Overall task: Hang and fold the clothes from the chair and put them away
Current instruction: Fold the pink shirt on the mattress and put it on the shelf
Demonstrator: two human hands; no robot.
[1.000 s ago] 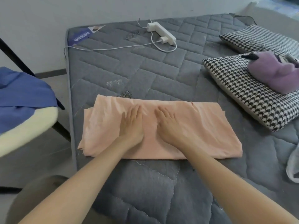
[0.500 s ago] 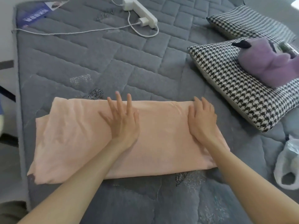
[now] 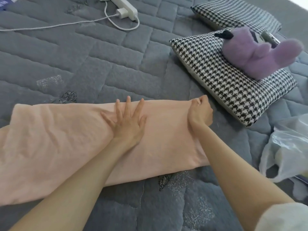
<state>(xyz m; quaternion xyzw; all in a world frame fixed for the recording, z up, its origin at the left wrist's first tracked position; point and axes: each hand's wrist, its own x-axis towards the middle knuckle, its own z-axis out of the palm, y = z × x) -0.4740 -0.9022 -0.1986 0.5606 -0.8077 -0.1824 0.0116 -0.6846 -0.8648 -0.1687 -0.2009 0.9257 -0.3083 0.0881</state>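
Observation:
A pale pink garment (image 3: 55,144) lies folded into a long band across the grey quilted mattress (image 3: 100,64). My left hand (image 3: 128,121) presses flat on the garment's middle, fingers spread. At the cloth's far right corner, my right hand (image 3: 200,112) has its fingers curled and pinches the fabric edge. The garment's left end runs out of view.
Two houndstooth pillows (image 3: 221,75) lie to the right, with a purple plush toy (image 3: 260,54) on the nearer one. A white power strip (image 3: 123,5) and cable sit at the far edge. A crumpled plastic bag (image 3: 286,147) lies at the right.
My right hand slid from the garment's middle out to its right end and curled onto the far corner. My left hand stayed flat near the middle. The view moved closer.

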